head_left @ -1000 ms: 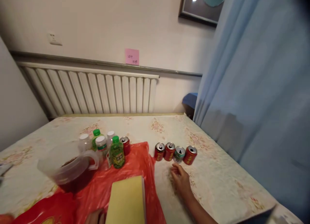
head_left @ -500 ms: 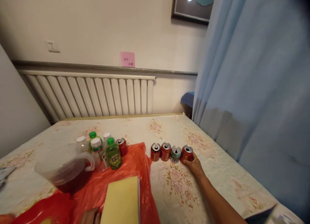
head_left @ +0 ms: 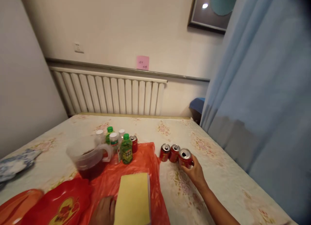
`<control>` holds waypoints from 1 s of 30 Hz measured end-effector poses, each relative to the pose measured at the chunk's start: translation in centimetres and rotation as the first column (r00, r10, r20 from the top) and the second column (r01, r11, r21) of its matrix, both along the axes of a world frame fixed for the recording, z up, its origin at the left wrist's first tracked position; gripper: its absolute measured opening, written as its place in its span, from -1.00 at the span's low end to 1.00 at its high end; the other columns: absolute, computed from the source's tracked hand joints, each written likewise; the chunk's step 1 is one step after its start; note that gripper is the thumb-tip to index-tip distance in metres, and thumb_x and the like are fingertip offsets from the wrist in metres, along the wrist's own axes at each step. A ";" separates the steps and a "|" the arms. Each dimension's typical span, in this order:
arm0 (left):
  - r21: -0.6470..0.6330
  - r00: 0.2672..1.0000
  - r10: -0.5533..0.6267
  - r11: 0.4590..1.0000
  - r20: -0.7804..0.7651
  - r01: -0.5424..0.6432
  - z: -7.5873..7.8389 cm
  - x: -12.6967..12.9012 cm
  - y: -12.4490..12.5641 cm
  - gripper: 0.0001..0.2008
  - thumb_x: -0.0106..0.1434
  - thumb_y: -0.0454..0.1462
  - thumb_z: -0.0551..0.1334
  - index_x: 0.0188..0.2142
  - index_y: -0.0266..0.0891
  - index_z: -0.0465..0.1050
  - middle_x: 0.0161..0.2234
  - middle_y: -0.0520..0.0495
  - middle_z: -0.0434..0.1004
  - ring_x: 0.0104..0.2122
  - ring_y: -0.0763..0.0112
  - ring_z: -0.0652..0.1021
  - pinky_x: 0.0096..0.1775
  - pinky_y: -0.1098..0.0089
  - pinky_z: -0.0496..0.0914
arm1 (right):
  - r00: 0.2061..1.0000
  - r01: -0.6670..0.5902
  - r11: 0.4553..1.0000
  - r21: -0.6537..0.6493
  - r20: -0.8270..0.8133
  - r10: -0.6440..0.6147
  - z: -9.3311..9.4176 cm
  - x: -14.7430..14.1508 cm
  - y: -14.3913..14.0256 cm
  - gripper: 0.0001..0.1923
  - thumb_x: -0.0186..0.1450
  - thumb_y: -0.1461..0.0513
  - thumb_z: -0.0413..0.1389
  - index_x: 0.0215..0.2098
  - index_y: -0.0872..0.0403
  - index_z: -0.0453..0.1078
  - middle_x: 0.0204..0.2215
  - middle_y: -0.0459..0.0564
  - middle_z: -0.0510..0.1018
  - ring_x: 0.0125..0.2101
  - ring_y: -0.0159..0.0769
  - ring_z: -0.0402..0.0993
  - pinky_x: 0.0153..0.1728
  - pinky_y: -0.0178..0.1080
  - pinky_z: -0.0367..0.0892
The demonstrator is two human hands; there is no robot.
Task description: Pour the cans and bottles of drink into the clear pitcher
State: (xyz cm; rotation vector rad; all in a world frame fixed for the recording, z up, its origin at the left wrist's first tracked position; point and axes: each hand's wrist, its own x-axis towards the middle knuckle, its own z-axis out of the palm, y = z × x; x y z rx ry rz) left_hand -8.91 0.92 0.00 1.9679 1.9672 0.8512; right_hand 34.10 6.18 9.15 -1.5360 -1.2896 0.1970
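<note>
My right hand (head_left: 196, 174) is closed around a red drink can (head_left: 185, 158), thumb in front and fingers behind, its opened top facing up. Left of it, two more red cans stand side by side, one with a black rim (head_left: 165, 152) and one with a silver top (head_left: 174, 153). The green-and-silver can is out of sight, probably behind the held can. My left hand (head_left: 104, 209) lies on the red plastic sheet (head_left: 142, 157) against the left edge of a yellow pad (head_left: 133, 199). Its fingers rest together, stretched forward, with nothing visible in them.
On the left stand a clear jug (head_left: 88, 165) with dark liquid, several bottles including a green one (head_left: 126, 150), and a red can (head_left: 133, 143). Nearer are a red tray (head_left: 73, 194) and an orange plate (head_left: 20, 204). A blue curtain (head_left: 262, 88) borders the right.
The view has turned left. My right hand has moved the red can left and nearer the camera, where the green can was seen. More of my left hand shows beside the pad.
</note>
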 end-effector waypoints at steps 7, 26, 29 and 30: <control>0.077 1.000 0.001 0.997 0.016 -0.002 0.5 0.7 -1.1 -0.70 0.38 -0.20 -0.05 -0.28 -0.17 0.44 -0.31 -0.08 0.55 -0.25 0.30 0.55 -0.17 0.32 0.42 | 0.897 -0.362 0.923 0.126 0.317 0.309 7.6 -12.4 2.0 -0.38 0.02 0.29 0.19 0.08 0.08 0.27 -0.02 0.14 0.44 0.01 -0.01 0.37 0.04 0.01 0.30; 0.145 0.998 0.056 0.988 0.016 -0.057 -1.2 0.7 -1.4 -0.75 0.36 -0.16 0.15 0.00 -0.14 0.39 0.05 -0.13 0.41 -0.09 0.32 0.50 -0.06 0.19 0.45 | 0.226 -0.578 0.816 0.008 0.962 0.150 17.5 -34.5 11.9 -0.64 0.30 0.30 0.04 0.07 0.08 0.32 -0.12 0.16 0.41 -0.12 -0.06 0.24 -0.05 -0.06 0.15; 0.140 0.998 0.057 0.989 0.004 -0.057 -2.3 1.1 -1.0 -0.74 0.35 -0.16 0.16 -0.01 -0.15 0.39 0.03 -0.12 0.42 -0.09 0.31 0.50 -0.08 0.20 0.46 | 0.127 -0.610 0.793 -0.001 0.987 0.099 18.0 -35.4 12.3 -0.69 0.34 0.30 -0.01 0.05 0.07 0.33 -0.12 0.17 0.41 -0.10 -0.05 0.21 -0.01 -0.03 0.10; 0.137 0.998 0.058 0.989 0.000 -0.058 -2.7 1.2 -0.9 -0.74 0.35 -0.16 0.16 -0.01 -0.16 0.39 0.02 -0.12 0.43 -0.10 0.32 0.51 -0.09 0.20 0.46 | 0.098 -0.620 0.784 -0.008 0.991 0.087 18.2 -35.6 12.3 -0.69 0.35 0.30 -0.02 0.05 0.07 0.33 -0.12 0.18 0.41 -0.09 -0.05 0.21 0.00 -0.02 0.09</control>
